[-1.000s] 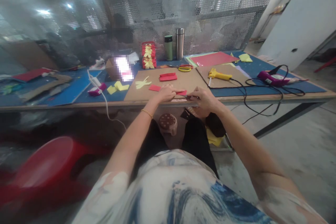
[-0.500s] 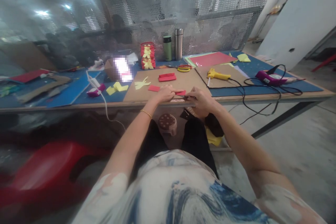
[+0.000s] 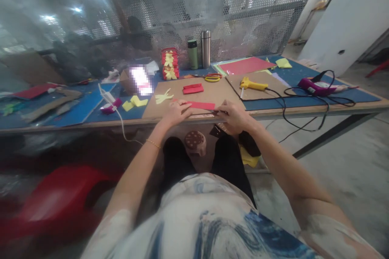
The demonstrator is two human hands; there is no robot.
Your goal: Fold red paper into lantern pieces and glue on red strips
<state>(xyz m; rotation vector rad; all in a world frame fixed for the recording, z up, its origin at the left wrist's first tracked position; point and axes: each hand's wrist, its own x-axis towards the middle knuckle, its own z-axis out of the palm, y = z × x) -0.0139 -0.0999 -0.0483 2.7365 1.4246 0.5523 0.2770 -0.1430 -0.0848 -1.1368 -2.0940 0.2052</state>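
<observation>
A flat red strip [image 3: 201,105] lies stretched between my hands at the front edge of the brown board. My left hand [image 3: 177,112] has its fingers closed on the strip's left end. At the right end, my right hand [image 3: 231,115] pinches it between thumb and fingers, and a dark thin edge shows below. Just behind the strip rests a folded red piece [image 3: 193,88]. Cut yellow pieces with thin fingers [image 3: 164,96] lie left of it. Whether the strip is paper or felt I cannot tell.
Behind stand a red bundle with yellow bows [image 3: 170,64], a green bottle [image 3: 192,54] and a steel flask [image 3: 206,49]. Yellow-handled scissors [image 3: 212,77] lie before them. A yellow glue gun [image 3: 253,84] with its cable is at right. A lit phone-like screen [image 3: 141,79] stands at left.
My left hand has moved left along the strip, so a longer flat stretch of red now shows between my hands. My right hand has stayed almost in place.
</observation>
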